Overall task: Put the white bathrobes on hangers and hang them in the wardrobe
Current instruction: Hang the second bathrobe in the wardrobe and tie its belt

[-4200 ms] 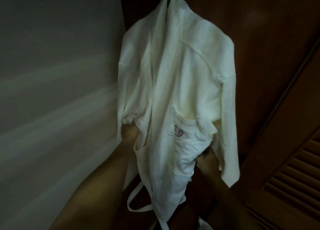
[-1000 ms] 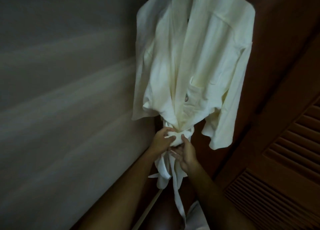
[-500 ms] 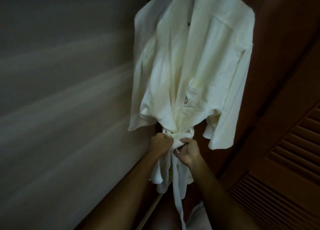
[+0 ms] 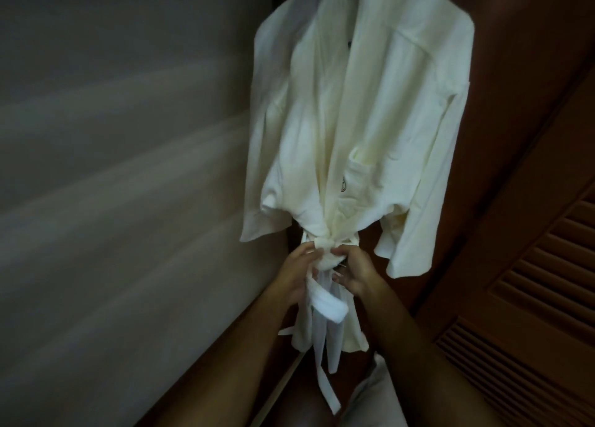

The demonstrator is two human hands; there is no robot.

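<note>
The white bathrobe [image 4: 360,120] is hung inside the wardrobe [image 4: 528,169]. Its belt [image 4: 325,252] is pinched at the waist knot by the left hand [image 4: 297,270] and right hand [image 4: 357,273]; both ends should be drawn evenly, gently.

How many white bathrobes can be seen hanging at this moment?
1. The white bathrobe hangs in the wardrobe, with both hands at its belt knot. White cloth at the bottom edge may be another robe; I cannot tell.
</note>
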